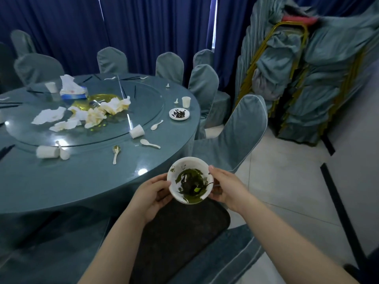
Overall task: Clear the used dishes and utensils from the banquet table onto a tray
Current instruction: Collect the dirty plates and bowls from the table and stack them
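Step in hand: carrying dirty dish to tray. Left hand (152, 193) and right hand (226, 188) both grasp the small white round bowl (189, 180) w/ green leafy dregs, fingers curled at its rim, 9 & 3 o'clock. Bowl is held above far edge of dark rectangular tray (184, 238), off the round teal banquet table (82, 181). Next, probably: lower level onto tray, no spill. White plastic spoons (116, 153) remain at 11 o'clock.

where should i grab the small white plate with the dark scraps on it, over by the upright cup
Take the small white plate by its rim at the near right edge, coming from the table's edge side. It lies flat and shallow with scraps across the middle, so a thumb on the rim and fingers slid beneath looks safest. The upright cup stands close behind it, so a far-side approach looks cramped.
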